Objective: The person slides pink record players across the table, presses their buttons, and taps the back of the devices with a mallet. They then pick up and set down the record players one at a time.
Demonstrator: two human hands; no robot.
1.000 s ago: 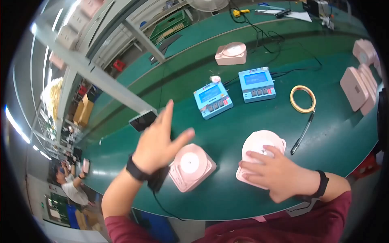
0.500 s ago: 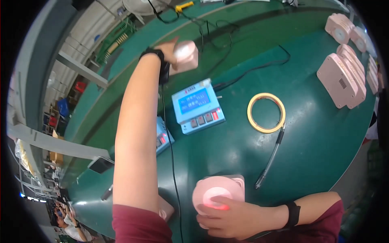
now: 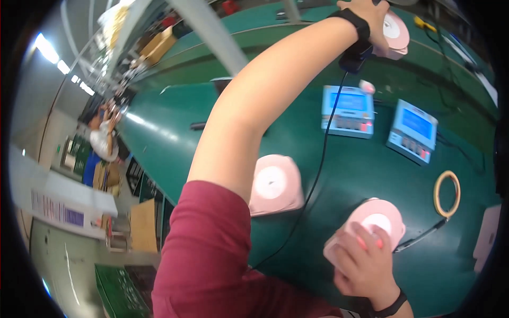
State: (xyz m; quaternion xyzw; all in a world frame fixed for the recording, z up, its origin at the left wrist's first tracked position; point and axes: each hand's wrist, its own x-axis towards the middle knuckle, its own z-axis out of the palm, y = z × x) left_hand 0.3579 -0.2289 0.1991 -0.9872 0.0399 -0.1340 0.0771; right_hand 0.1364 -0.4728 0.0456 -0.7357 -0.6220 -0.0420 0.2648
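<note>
At the far top, my left hand (image 3: 370, 20) is stretched out with its fingers spread, against the side of a pink device (image 3: 401, 38) with a round white-centred face. A black box-like piece (image 3: 354, 57) with a thin cable lies below that wrist. Close to me, my right hand (image 3: 366, 265) bends its fingers over another pink device (image 3: 389, 212), its fingertips on the white disc, where a red light glows. A third pink device (image 3: 289, 185) sits beside my left upper arm, partly covered by it.
Two light-blue boxes with lit screens, one left (image 3: 347, 114) and one right (image 3: 413, 130), stand on the green table (image 3: 313, 249). A roll of yellow tape (image 3: 437, 196) and a pen (image 3: 424, 235) lie to the right. A metal post (image 3: 212, 37) rises behind my left arm. Another person (image 3: 101, 140) sits far left.
The whole view has swung left, so the table things appear further right. Both hands stay at the same pink devices. The third pink device and the left blue box show more fully.
</note>
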